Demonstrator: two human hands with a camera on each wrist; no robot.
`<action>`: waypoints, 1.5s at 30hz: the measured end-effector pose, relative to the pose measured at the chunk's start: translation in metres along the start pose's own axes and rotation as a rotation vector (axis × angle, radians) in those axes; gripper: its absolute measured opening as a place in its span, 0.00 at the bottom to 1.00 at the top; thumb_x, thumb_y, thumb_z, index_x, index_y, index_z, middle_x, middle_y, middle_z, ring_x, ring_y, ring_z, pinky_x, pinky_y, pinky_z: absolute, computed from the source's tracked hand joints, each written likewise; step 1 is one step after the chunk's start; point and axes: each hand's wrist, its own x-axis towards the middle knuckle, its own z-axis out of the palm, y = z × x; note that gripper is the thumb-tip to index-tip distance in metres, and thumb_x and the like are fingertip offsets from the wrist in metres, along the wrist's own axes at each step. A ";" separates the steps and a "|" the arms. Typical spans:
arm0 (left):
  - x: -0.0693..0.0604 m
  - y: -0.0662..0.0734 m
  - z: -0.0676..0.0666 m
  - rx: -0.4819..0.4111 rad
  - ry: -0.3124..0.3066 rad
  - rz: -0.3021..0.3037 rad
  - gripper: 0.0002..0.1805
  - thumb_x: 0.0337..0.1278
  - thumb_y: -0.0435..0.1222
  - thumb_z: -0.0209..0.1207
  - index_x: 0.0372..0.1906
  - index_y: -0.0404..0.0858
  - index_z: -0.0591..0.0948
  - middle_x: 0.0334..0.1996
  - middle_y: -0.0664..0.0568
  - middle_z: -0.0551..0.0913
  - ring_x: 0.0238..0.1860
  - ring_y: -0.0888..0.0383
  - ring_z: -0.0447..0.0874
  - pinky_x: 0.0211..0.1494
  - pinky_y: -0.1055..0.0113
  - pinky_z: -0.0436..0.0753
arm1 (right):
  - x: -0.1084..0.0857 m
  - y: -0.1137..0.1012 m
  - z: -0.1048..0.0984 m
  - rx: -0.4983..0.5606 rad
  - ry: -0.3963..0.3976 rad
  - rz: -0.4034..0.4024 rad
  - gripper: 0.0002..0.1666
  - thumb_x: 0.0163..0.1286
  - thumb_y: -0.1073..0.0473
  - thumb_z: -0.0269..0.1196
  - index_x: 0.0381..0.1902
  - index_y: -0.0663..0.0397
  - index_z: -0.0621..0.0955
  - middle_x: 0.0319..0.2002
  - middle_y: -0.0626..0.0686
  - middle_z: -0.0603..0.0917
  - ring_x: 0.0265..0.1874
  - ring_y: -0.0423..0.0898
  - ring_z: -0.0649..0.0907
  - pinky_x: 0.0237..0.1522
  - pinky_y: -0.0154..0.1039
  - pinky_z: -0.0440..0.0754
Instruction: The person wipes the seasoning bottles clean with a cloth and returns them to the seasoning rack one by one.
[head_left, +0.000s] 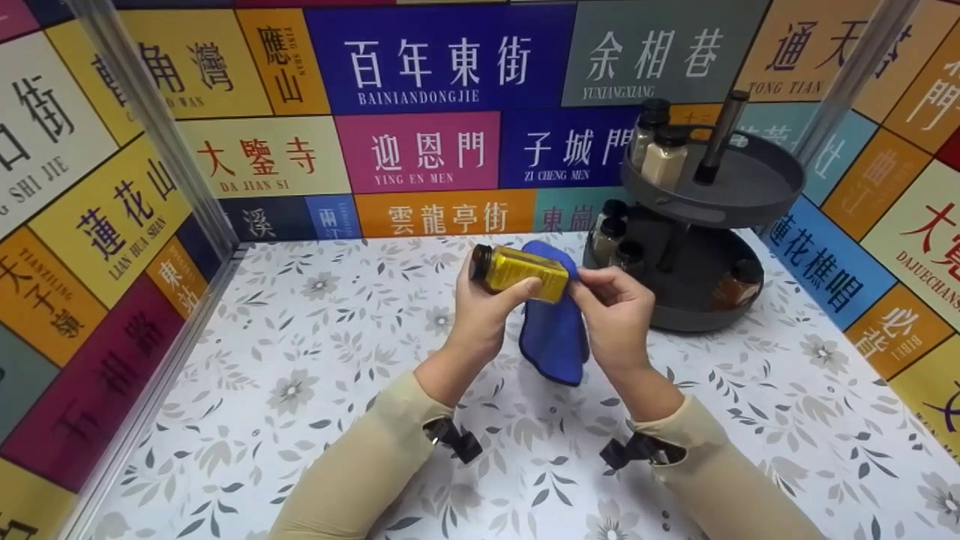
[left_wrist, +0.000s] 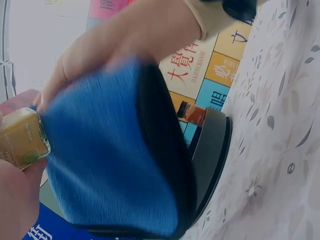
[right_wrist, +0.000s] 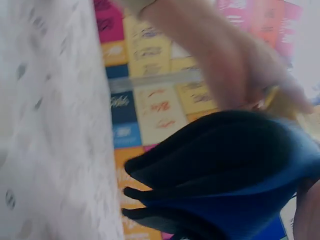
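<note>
A spice jar point(head_left: 529, 271) with yellow contents and a black cap lies tilted sideways in my left hand point(head_left: 484, 311), the thumb across its side. In the left wrist view the jar's point(left_wrist: 22, 137) clear glass base faces the cloth. My right hand point(head_left: 619, 315) pinches a blue cloth point(head_left: 553, 337) with dark edging near the jar's base. The cloth hangs down in folds between both hands, and in the right wrist view its folds point(right_wrist: 215, 165) hide part of the jar.
A dark two-tier round rack point(head_left: 712, 202) stands at the back right. Pale-filled jars point(head_left: 664, 161) sit on its upper tier; several black-capped jars point(head_left: 611, 232) and a reddish-brown jar point(head_left: 741, 283) sit below. Printed sign panels point(head_left: 420, 150) wall the leaf-patterned tabletop point(head_left: 300, 450).
</note>
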 end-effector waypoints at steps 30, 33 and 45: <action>0.003 -0.005 -0.004 0.009 0.030 -0.002 0.32 0.51 0.21 0.70 0.61 0.30 0.72 0.49 0.47 0.81 0.49 0.54 0.84 0.52 0.65 0.89 | -0.002 -0.003 0.003 0.022 0.007 0.128 0.11 0.60 0.82 0.70 0.35 0.65 0.89 0.33 0.47 0.91 0.34 0.40 0.90 0.40 0.32 0.89; 0.004 -0.003 -0.004 -0.013 0.028 0.015 0.32 0.50 0.20 0.70 0.61 0.32 0.72 0.49 0.47 0.81 0.49 0.53 0.84 0.53 0.65 0.88 | -0.003 -0.001 0.002 -0.048 -0.067 0.160 0.07 0.60 0.80 0.70 0.36 0.71 0.87 0.34 0.46 0.92 0.37 0.40 0.91 0.42 0.33 0.90; 0.009 0.001 -0.010 0.027 0.061 0.025 0.37 0.49 0.22 0.72 0.65 0.33 0.71 0.51 0.46 0.80 0.50 0.53 0.83 0.56 0.65 0.86 | 0.006 -0.014 -0.007 0.171 -0.245 0.376 0.24 0.63 0.83 0.61 0.30 0.48 0.89 0.30 0.47 0.90 0.30 0.38 0.87 0.34 0.31 0.86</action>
